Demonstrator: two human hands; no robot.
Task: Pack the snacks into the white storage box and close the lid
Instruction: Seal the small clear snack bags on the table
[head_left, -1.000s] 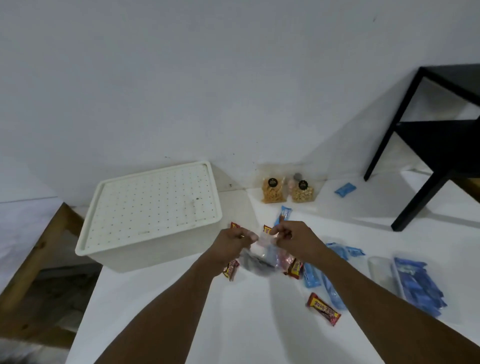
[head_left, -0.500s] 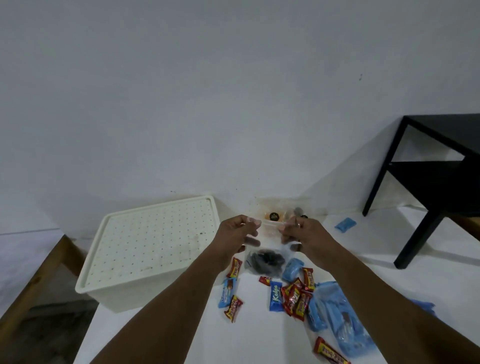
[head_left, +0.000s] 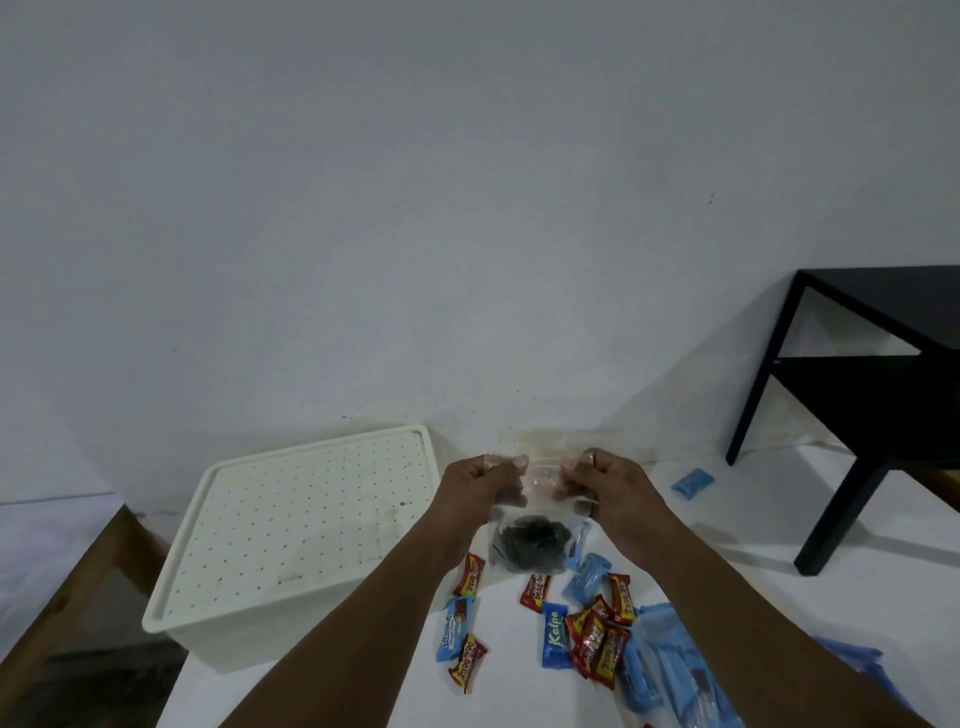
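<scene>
I hold a clear zip bag (head_left: 532, 540) with a dark clump inside it up in front of me, above the white surface. My left hand (head_left: 480, 486) pinches its top left corner and my right hand (head_left: 605, 480) pinches its top right corner. To the left stands the white storage box (head_left: 249, 636), its perforated lid (head_left: 306, 519) resting on top. Below the bag, red snack bars (head_left: 597, 642) and blue snack packs (head_left: 555, 636) lie scattered on the white surface. A pile of blue packets (head_left: 670, 670) lies under my right forearm.
A black side table (head_left: 878, 395) stands at the right. One blue packet (head_left: 693, 482) lies alone near its leg. A wooden frame (head_left: 67, 597) runs along the left edge. The white wall rises right behind the box.
Both hands have lifted the clear bag a little higher and spread its top edge wider. The view has tilted up, so the surface sits lower in the frame.
</scene>
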